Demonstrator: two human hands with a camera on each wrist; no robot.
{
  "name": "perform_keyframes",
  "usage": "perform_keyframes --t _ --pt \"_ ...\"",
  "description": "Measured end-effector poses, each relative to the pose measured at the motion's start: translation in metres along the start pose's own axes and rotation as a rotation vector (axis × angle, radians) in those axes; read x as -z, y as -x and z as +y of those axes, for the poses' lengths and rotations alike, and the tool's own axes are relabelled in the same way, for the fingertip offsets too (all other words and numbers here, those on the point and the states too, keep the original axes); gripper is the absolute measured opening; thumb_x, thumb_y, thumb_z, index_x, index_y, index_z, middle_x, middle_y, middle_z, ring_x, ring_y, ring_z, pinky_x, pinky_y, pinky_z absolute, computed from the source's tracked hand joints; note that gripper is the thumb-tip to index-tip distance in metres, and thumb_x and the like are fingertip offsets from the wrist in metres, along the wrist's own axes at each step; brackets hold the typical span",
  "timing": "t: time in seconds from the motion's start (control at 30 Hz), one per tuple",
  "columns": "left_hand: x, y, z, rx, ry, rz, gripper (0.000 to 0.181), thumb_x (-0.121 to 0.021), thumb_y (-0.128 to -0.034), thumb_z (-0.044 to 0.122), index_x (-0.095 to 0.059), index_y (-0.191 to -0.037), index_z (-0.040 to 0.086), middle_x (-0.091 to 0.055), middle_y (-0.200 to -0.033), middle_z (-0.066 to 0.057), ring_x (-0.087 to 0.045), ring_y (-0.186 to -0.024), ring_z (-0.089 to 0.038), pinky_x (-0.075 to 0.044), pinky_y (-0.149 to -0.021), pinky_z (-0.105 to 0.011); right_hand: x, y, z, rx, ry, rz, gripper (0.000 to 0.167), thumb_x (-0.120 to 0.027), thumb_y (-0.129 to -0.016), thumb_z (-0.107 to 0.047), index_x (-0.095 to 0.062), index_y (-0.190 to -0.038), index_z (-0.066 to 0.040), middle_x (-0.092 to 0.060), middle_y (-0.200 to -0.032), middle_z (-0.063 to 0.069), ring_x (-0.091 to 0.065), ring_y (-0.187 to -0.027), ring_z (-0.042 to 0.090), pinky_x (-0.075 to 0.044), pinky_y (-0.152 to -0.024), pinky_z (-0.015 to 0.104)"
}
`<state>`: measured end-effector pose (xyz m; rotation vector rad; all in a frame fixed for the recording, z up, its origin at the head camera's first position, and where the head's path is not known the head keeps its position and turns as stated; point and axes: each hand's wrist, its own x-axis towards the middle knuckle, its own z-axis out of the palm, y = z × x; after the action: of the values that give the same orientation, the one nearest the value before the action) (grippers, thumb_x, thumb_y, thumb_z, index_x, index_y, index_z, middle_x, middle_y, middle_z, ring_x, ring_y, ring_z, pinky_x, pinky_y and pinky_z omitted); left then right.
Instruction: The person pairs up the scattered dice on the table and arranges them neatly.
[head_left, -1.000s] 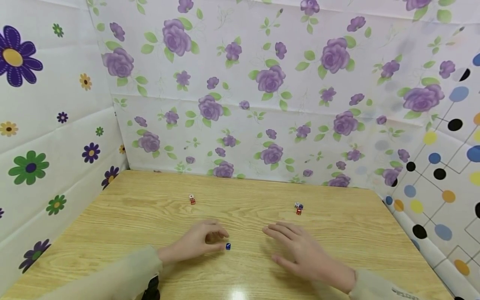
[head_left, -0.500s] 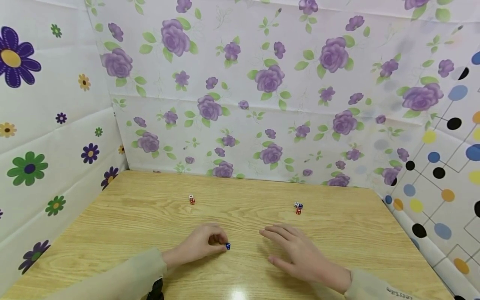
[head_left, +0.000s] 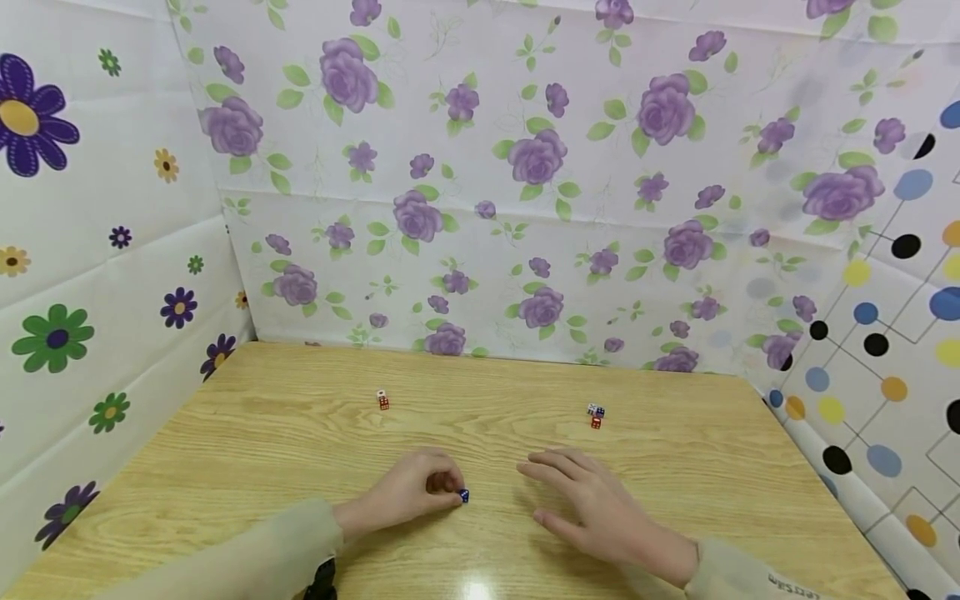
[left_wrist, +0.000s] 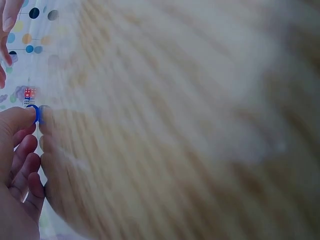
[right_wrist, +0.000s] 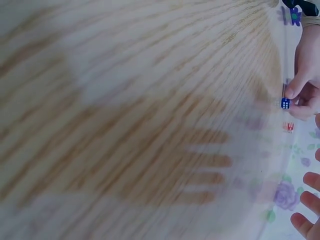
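Observation:
My left hand [head_left: 411,490] pinches a small blue die [head_left: 464,496] between thumb and forefinger, low at the tabletop near the middle. White pips on that blue die [right_wrist: 285,103] show in the right wrist view, with the thumb on one side of it. To its right, my right hand [head_left: 592,504] hovers over the wood, fingers extended and holding nothing. Farther back on the left, a white die [head_left: 381,394] and a red die [head_left: 384,403] lie together. At the back right sit another white die [head_left: 592,409], a second blue die [head_left: 601,412] and another red die [head_left: 596,423], close together.
The wooden table [head_left: 300,433] reaches back to a rose-patterned cloth [head_left: 480,250]. A flower-printed cloth [head_left: 135,317] stands along the left edge, and a dotted cloth [head_left: 847,392] along the right.
My left thumb and forefinger have closed on the blue die, which has moved slightly to the right with the hand. The right hand has drifted a little left. The other dice lie where they were.

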<state>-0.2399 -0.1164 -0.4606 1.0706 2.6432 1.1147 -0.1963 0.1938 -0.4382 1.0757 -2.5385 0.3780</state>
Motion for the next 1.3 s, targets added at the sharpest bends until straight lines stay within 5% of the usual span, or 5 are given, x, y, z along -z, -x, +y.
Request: perform_keyframes --t 0.43,0.67,1.3 --pt "-0.013 -0.006 0.012 -0.017 -0.018 0.020 0.006 -0.077 -0.0867 0.020 -0.072 -0.091 0.021 -0.066 -0.088 0.006 -0.057 -0.078 0.002 -0.050 -0.071 -0.017 -0.004 -0.006 -0.010 -0.085 -0.136 0.008 0.048 -0.073 -0.089 -0.036 -0.059 -0.134 -0.033 -0.060 -0.134 -0.011 -0.057 -0.124 0.013 -0.048 -0.103 0.049" --pt "-0.020 -0.011 0.018 -0.041 -0.022 0.012 0.006 -0.077 -0.0866 0.018 -0.072 -0.091 0.020 -0.066 -0.087 0.006 -0.056 -0.076 0.001 -0.049 -0.070 -0.016 -0.009 -0.009 -0.013 -0.100 -0.111 0.013 0.038 -0.076 -0.086 -0.035 -0.069 -0.121 -0.023 -0.067 -0.124 -0.004 -0.060 -0.114 0.011 -0.054 -0.092 0.037" --pt "-0.032 -0.016 0.029 -0.053 -0.033 0.023 0.006 -0.077 -0.0860 0.018 -0.072 -0.088 0.019 -0.066 -0.087 0.007 -0.055 -0.076 0.002 -0.047 -0.070 -0.015 -0.022 -0.018 -0.025 -0.172 -0.142 -0.048 0.016 -0.076 -0.086 -0.034 -0.075 -0.100 -0.025 -0.065 -0.100 -0.013 -0.059 -0.094 0.005 -0.054 -0.078 0.024"
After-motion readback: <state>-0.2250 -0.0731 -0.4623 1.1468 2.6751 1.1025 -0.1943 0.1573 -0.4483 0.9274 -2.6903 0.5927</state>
